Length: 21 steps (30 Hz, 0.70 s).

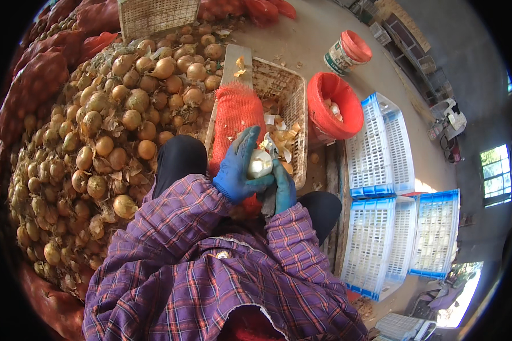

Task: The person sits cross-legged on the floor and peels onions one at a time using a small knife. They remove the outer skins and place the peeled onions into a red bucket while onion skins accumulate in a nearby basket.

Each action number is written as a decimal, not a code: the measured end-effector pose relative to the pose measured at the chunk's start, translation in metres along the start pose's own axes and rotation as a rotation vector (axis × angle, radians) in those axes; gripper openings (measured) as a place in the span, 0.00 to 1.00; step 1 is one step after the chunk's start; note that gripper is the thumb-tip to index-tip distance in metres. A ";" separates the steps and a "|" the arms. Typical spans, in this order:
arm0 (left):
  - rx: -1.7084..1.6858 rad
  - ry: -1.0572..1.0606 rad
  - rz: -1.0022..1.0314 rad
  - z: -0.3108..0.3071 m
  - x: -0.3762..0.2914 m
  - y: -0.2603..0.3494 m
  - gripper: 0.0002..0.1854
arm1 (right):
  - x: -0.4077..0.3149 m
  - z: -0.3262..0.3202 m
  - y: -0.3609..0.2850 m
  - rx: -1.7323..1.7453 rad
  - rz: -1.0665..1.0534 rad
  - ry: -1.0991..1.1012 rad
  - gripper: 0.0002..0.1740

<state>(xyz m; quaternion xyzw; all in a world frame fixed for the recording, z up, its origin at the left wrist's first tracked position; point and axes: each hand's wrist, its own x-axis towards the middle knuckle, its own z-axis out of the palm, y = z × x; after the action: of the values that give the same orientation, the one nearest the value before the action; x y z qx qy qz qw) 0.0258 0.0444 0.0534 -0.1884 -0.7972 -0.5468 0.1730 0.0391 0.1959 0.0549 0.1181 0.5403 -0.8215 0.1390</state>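
Both my hands wear blue work gloves and meet over a basket between my knees. My left hand (237, 167) is closed around a white, peeled onion (260, 164). Close against the onion's right side, my right hand (284, 184) grips a knife (269, 145), whose blade points away from me; its handle is mostly hidden. Loose peel hangs by the blade. Under my hands are a plastic crate (301, 98) holding onion skins (286, 138) and a board (235, 64) partly wrapped in red mesh (241, 113).
Unpeeled onions (96, 123) form a large heap at the left, with full red mesh sacks (34, 93) behind. A red-lined bucket (335, 106) with peeled onions stands right of the crate, near another bucket (339, 55). Blue-and-white plastic crates (371, 243) stand farther right.
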 end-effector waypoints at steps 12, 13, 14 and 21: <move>-0.293 -0.256 -0.359 -0.004 -0.009 0.005 0.51 | 0.000 -0.013 0.015 0.190 0.084 -0.057 0.24; -0.234 -0.247 -0.376 -0.005 -0.010 0.001 0.50 | -0.002 -0.005 0.010 0.136 0.068 -0.005 0.22; -0.174 -0.238 -0.393 -0.006 -0.011 -0.003 0.50 | -0.002 -0.002 0.010 0.082 0.053 0.046 0.21; 0.480 -0.303 -0.413 -0.002 -0.014 -0.044 0.46 | 0.005 -0.029 0.049 -0.741 -0.199 0.063 0.16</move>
<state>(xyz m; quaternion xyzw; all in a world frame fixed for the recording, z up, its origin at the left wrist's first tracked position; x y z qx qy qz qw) 0.0167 0.0266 0.0115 -0.0562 -0.9409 -0.3332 -0.0220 0.0533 0.2036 -0.0002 0.0322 0.8134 -0.5759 0.0750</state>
